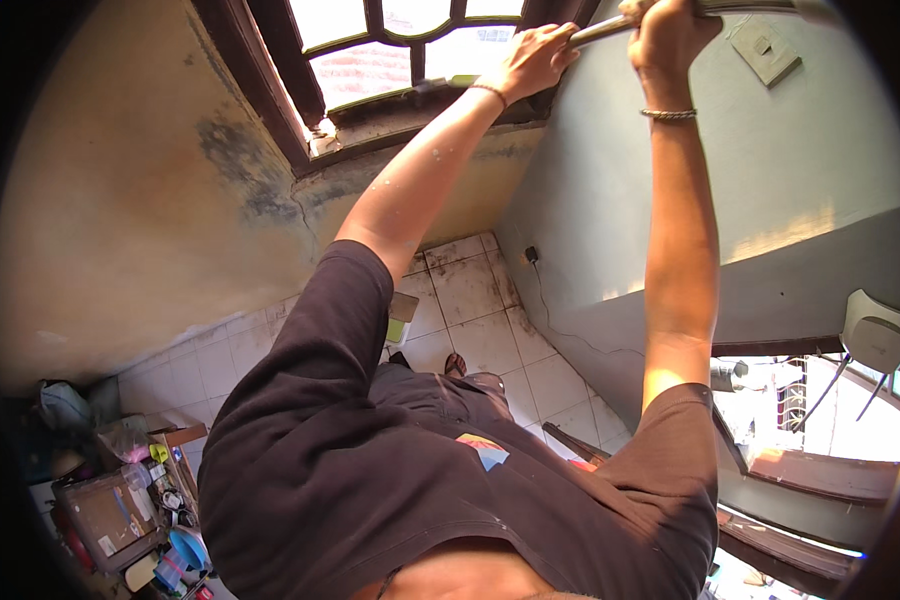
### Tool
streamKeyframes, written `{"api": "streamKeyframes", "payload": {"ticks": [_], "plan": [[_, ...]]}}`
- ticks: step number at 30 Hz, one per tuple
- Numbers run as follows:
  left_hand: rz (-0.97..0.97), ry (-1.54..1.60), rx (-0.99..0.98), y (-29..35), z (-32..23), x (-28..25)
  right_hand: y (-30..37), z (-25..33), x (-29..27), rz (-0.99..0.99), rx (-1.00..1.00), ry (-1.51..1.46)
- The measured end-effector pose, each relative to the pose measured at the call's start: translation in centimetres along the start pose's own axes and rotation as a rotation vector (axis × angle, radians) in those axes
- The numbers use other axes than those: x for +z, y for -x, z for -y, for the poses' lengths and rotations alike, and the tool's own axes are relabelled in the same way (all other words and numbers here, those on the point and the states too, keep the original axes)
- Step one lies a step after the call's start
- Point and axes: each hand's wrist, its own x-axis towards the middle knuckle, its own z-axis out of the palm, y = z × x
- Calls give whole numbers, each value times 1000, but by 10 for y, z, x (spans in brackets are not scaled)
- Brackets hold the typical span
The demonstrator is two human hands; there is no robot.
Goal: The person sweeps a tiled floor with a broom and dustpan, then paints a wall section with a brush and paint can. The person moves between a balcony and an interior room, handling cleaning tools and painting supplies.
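The landmark here is the window (363,72), with its dark brown frame, at the top. The pole (600,31) is held up high; it begins in front of the window's lower edge and goes to the right, past the window's right side, until it leaves the view.

The left hand (536,62) is at the lower right corner of the window, and its grip is folded over the pole. The right hand (662,38) is farther to the right of the window, and its grip is closed tightly around the same pole. Between the two hands a short part of the pole is visible. How near the left hand is to the frame's edge, I cannot tell.

To the right of the window, the grey wall (580,200) gives a wide surface between the two forearms. Beyond the right hand, near the pole, there is a switch plate (766,50). Below the window, the tiled floor (462,292) shows as far as the wall edges. Far below and left of the window, a crowded heap (120,510) takes the space.
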Motion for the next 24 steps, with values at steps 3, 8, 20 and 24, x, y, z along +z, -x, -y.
{"api": "streamKeyframes", "payload": {"ticks": [3,8,20,24], "plan": [[344,98,-256,36,-12,-4,17,-11,-21,-65,83,92],[236,41,-70,20,-19,-1,16,42,-20,40,-17,-66],[322,79,-67,46,-55,-26,35,40,-44,-28,13,6],[397,-64,-148,26,-21,-34,6,26,-14,1,22,-107]]}}
